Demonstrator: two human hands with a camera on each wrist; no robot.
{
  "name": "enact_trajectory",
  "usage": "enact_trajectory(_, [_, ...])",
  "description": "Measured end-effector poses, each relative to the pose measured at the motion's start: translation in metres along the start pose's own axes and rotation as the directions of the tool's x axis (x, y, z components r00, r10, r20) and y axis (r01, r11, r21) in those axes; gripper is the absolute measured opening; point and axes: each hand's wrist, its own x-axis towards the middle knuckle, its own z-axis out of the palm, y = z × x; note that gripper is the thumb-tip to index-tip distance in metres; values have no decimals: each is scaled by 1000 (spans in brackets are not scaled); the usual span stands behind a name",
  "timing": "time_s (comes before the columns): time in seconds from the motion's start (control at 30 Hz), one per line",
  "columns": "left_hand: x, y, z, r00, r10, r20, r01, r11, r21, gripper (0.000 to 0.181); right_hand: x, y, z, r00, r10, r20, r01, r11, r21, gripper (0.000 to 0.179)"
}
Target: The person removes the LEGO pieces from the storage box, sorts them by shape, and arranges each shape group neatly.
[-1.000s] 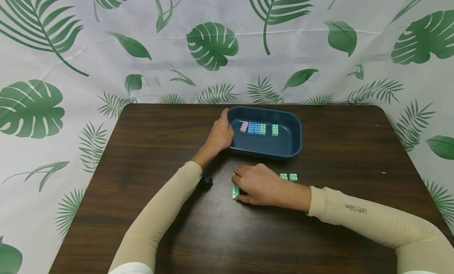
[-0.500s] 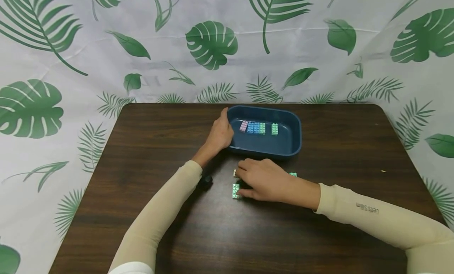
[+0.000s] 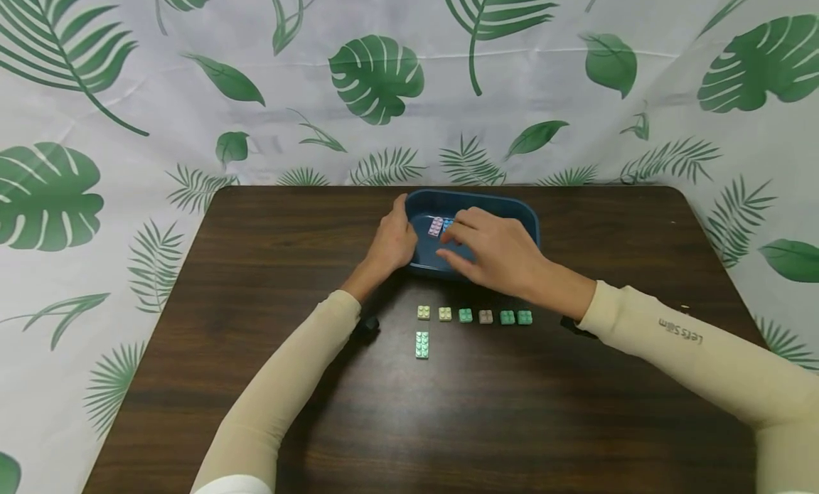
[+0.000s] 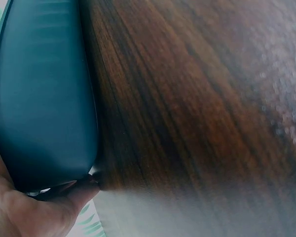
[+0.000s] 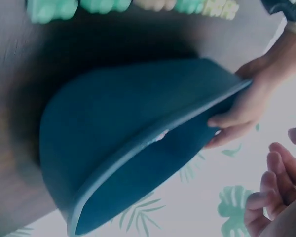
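My left hand [image 3: 392, 238] grips the left end of a dark blue bin [image 3: 526, 213]. In the right wrist view its thumb lies inside the rim. Over the bin's middle hovers my right hand [image 3: 502, 256], thumb and fingers spread apart with nothing between them. Inside, a pink brick [image 3: 435, 227] and part of a blue brick [image 3: 447, 224] show; the rest are hidden behind the right hand. In front of the bin, a row of small square bricks runs from a pale yellow brick [image 3: 424, 313] to a green brick [image 3: 525, 317]. A longer green brick [image 3: 422, 345] lies below the row's left end.
The dark wood table [image 3: 409, 423] ends at a white leaf-print cloth [image 3: 256, 138] behind the bin. A small black object [image 3: 368, 326] shows beside the left forearm.
My right hand has left the row and the longer green brick and moved up over the bin, uncovering the row. The left hand stays at the bin's end.
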Motion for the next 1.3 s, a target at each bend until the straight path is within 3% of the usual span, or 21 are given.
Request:
enact_trajectory(0.1, [1,-1,0,1000,2,-1,-2,1000,-5,60,6,10,1,999,36,2,-36,999,-13,23])
enact_trajectory(0.27, [1,-2,0,1000,3,-4,-3,1000,-6,60,10,26,5,988,128,82,-125,991,-47,25])
enact_trajectory(0.53, [1,4,1,1000,-2,18,2,1000,2,61,9,61,18,942,260,210,-253,965,-61,33])
enact_trajectory(0.63, [-1,4,-1,999,-17,27,17,1000,13,62,10,68,27,921,270,282,-261,963,-71,37])
enact_trajectory(0.77, [-2,4,-1,999,-29,35,29,999,16,63,13,74,35,875,293,385,-275,956,-103,43])
enact_trajectory(0.87, [-1,4,-1,999,-20,39,19,1000,12,63,15,77,37,840,319,439,-288,948,-139,47])
enact_trajectory(0.97, [-1,5,-1,999,-14,36,14,1000,7,63,16,79,38,817,323,478,-281,946,-160,49])
enact_trajectory(1.3, [-3,2,-1,999,-25,26,25,999,20,64,18,79,46,802,286,524,-256,958,-131,43])
